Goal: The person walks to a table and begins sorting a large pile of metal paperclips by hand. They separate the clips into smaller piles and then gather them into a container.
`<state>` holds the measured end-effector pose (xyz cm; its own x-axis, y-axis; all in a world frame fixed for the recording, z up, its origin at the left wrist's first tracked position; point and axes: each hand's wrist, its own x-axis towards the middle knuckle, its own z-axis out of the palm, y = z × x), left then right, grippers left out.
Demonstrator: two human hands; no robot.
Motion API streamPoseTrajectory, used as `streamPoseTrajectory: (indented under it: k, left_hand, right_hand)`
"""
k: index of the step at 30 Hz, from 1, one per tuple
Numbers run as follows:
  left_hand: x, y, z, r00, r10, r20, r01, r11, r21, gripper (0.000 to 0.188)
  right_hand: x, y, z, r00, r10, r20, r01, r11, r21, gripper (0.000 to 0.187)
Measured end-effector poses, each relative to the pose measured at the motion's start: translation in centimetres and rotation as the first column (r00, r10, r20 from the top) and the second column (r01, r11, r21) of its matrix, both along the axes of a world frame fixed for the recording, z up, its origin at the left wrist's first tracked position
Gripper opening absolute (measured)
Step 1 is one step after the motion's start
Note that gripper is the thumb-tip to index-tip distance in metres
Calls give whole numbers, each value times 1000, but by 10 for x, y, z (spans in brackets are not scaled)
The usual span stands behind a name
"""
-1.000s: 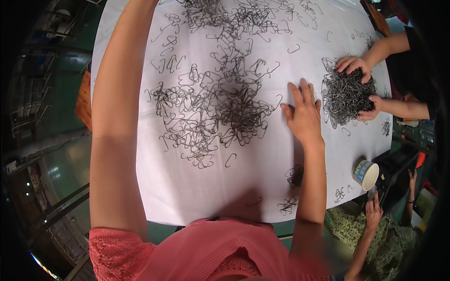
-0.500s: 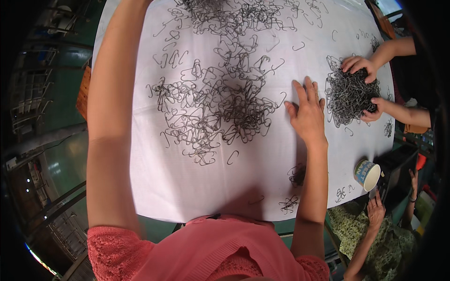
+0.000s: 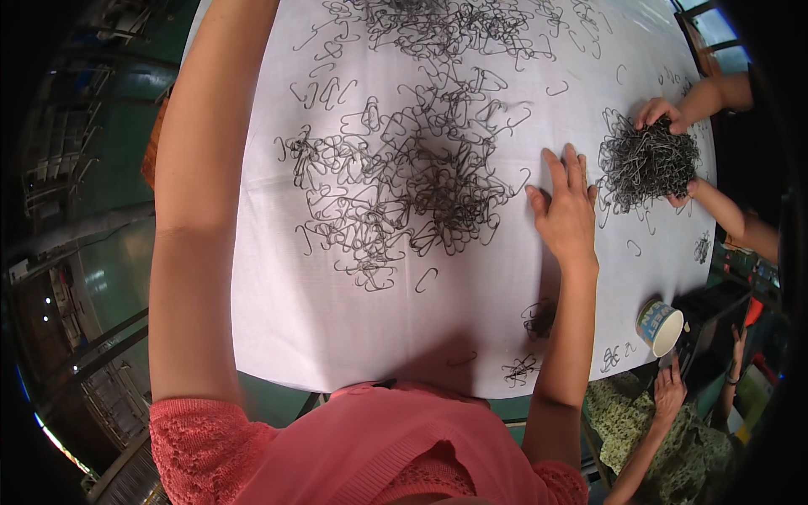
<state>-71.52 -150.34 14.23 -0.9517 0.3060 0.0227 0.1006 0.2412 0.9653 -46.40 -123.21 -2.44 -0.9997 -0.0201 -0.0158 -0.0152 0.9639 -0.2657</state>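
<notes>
My right hand (image 3: 568,212) lies palm down on the white table cover (image 3: 497,303), its fingers spread, and holds nothing. To its left is a wide, loose heap of dark metal wire hooks (image 3: 446,189), bent like small S or C shapes, tangled together. The nearest hooks lie close to my right thumb without clear contact. My left arm (image 3: 202,177) stretches forward over the left part of the table and leaves the picture at the top edge. My left hand is beyond that edge, so what it touches is hidden.
More hooks (image 3: 471,29) spread along the far side. At the right, a co-worker's hands (image 3: 661,114) grip a dense clump of hooks (image 3: 648,160). A paper tub (image 3: 659,328) stands near the right corner, beside another person's hand (image 3: 669,389). Small hook clusters (image 3: 520,369) lie by my right forearm.
The view has shifted slightly, so the table's contents appear a little displaced. The co-worker's hands have closed in around the sides of the clump. My right hand stays flat on the cover.
</notes>
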Motion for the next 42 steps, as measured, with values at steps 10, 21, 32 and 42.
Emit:
streamPoseTrajectory:
  k: [10,21,32,42]
  left_hand:
    - [3,-29,3,990,126,-63,-120,989,89,41]
    - [65,-88,21,864,427,-267,-382,901,205,41]
    - [133,-147,-27,839,513,-184,-432,831,350,44]
    - [158,-168,-115,728,686,-10,-652,696,303,44]
  right_hand:
    - [-29,-6,16,998,-28,-58,24,997,-75,29]
    - [-205,-149,-1,923,297,-245,-350,912,-212,11]
    - [-230,-179,-8,876,481,-42,-452,848,278,13]
    - [-236,-146,-5,943,327,-62,-333,919,-213,10]
